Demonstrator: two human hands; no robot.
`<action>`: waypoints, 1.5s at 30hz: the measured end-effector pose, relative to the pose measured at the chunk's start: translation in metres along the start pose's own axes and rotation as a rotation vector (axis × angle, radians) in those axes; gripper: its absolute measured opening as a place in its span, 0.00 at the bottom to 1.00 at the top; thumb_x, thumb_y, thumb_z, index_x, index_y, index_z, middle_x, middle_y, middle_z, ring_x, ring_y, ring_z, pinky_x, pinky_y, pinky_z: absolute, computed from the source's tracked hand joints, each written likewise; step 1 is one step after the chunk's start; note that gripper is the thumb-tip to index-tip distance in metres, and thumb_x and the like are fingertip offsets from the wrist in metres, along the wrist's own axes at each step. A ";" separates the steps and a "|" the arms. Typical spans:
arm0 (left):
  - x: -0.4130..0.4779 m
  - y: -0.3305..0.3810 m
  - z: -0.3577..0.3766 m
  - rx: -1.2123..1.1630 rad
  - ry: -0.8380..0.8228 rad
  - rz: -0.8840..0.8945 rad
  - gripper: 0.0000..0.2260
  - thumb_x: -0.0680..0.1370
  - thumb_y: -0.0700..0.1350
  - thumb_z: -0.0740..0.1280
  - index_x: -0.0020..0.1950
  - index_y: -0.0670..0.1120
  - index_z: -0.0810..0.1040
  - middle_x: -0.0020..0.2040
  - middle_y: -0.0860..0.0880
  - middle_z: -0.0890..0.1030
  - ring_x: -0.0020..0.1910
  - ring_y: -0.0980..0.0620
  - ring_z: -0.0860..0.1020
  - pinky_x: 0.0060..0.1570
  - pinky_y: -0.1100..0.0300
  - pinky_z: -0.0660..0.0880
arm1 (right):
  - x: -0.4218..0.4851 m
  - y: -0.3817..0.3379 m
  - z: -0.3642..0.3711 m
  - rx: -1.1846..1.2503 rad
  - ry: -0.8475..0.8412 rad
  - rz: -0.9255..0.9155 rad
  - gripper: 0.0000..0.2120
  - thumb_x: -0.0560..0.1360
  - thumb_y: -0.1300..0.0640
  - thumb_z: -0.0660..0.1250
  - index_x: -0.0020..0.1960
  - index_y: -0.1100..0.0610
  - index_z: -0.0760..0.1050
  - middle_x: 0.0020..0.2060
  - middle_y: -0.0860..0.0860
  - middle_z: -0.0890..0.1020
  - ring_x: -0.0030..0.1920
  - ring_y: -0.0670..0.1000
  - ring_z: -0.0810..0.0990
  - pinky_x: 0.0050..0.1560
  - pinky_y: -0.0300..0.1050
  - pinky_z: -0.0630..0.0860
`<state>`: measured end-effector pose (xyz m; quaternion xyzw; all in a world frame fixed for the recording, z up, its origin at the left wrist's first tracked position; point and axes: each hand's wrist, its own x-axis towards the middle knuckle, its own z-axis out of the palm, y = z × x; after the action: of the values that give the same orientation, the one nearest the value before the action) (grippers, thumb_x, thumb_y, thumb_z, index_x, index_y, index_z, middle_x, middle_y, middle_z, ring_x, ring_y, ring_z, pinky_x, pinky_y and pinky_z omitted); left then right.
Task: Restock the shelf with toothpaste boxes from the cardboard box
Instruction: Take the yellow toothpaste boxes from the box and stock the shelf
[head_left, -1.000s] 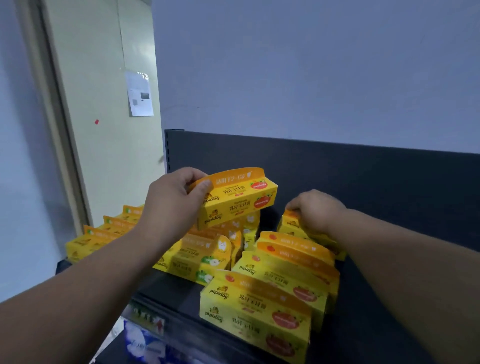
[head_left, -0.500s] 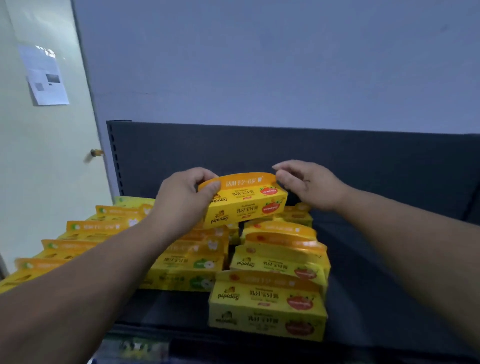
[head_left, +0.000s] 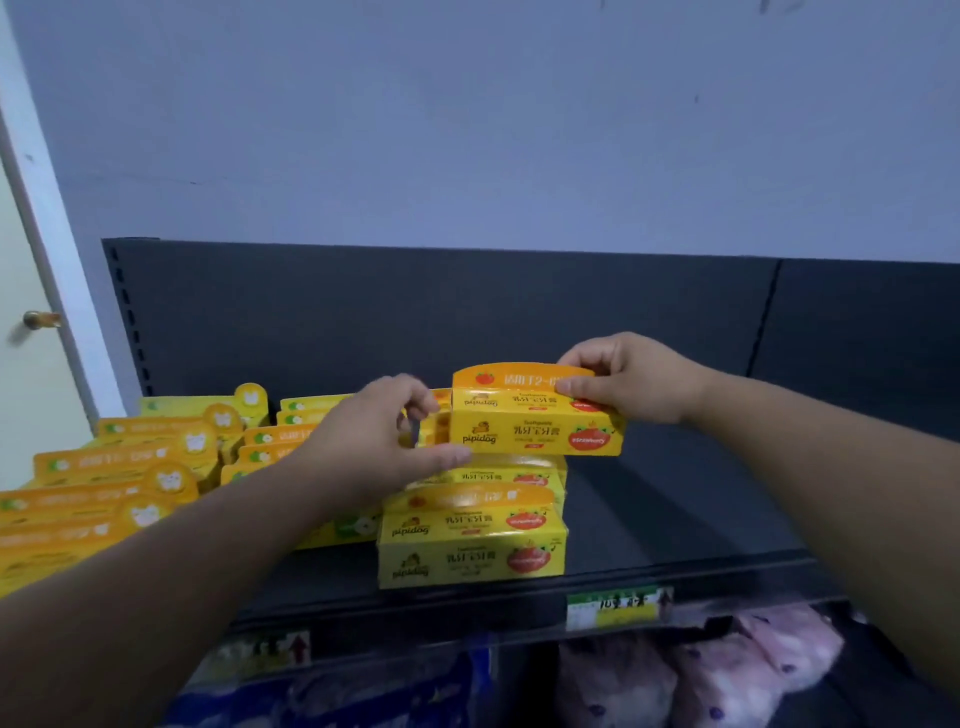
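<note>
A yellow and orange strawberry toothpaste box (head_left: 524, 426) is held upright above a row of like boxes on the dark shelf (head_left: 675, 519). My right hand (head_left: 634, 379) pinches its upper right corner, thumb in front. At the box's left end is my left hand (head_left: 374, 436), its fingers loosely curled a little apart from the box and its thumb reaching under the lower left corner. Two stacked strawberry boxes (head_left: 467, 545) stand at the shelf's front edge below. The cardboard box is out of view.
Rows of yellow apple-flavour toothpaste boxes (head_left: 119, 467) fill the shelf's left part. Bare shelf lies to the right of the strawberry row. A price label (head_left: 618, 605) sits on the shelf's front rail. Pink packages (head_left: 753, 670) lie on the shelf below. A door with a knob (head_left: 41, 318) is at far left.
The box has passed from my left hand to my right, which came off the shelf stock and now pinches it. The view has swung right.
</note>
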<state>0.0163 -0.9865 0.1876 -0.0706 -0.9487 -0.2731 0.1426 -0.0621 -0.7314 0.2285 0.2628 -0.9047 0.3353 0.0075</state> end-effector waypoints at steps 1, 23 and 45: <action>-0.004 0.000 0.002 0.129 -0.129 -0.014 0.23 0.66 0.64 0.73 0.57 0.59 0.72 0.54 0.60 0.73 0.51 0.59 0.73 0.48 0.60 0.75 | -0.005 0.003 -0.003 0.002 0.001 0.014 0.05 0.79 0.54 0.66 0.51 0.52 0.80 0.42 0.47 0.86 0.41 0.44 0.84 0.47 0.38 0.79; -0.020 0.004 0.025 0.072 0.027 -0.010 0.10 0.79 0.53 0.64 0.59 0.55 0.79 0.55 0.57 0.78 0.56 0.57 0.75 0.55 0.60 0.71 | -0.041 0.024 0.038 -0.092 -0.124 -0.063 0.03 0.77 0.55 0.69 0.45 0.54 0.79 0.36 0.45 0.80 0.34 0.40 0.77 0.40 0.38 0.77; -0.022 0.008 0.033 0.304 -0.016 0.006 0.03 0.79 0.47 0.64 0.46 0.54 0.72 0.54 0.54 0.73 0.51 0.55 0.72 0.52 0.59 0.70 | -0.040 0.002 0.080 -0.423 0.080 -0.223 0.08 0.77 0.47 0.67 0.50 0.51 0.78 0.50 0.47 0.76 0.51 0.50 0.76 0.50 0.47 0.75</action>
<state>0.0311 -0.9629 0.1581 -0.0532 -0.9800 -0.1255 0.1449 -0.0159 -0.7605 0.1576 0.3401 -0.9191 0.1455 0.1355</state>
